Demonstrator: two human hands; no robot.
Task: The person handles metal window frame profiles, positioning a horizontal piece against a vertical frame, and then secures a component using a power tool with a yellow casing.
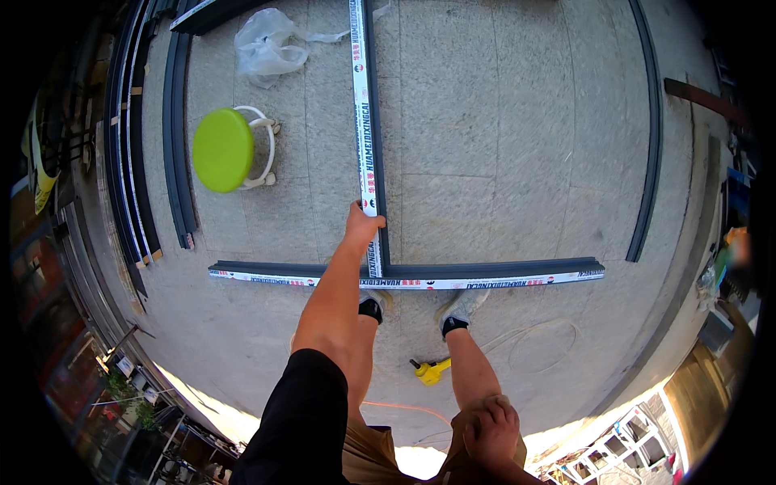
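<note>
Fingers of your left hand (361, 221) are closed on the lower end of the long dark profile (365, 121) with white printed tape, which lies on the stone floor (501, 145) and runs away from you. This end meets a second taped profile (420, 275) lying crosswise just before your feet. Your right hand (490, 432) rests on your right knee, fingers curled, holding nothing. A yellow tool (431, 370) lies between your legs. A green stool (224, 149) stands to the left, near a plastic bag (267, 44).
</note>
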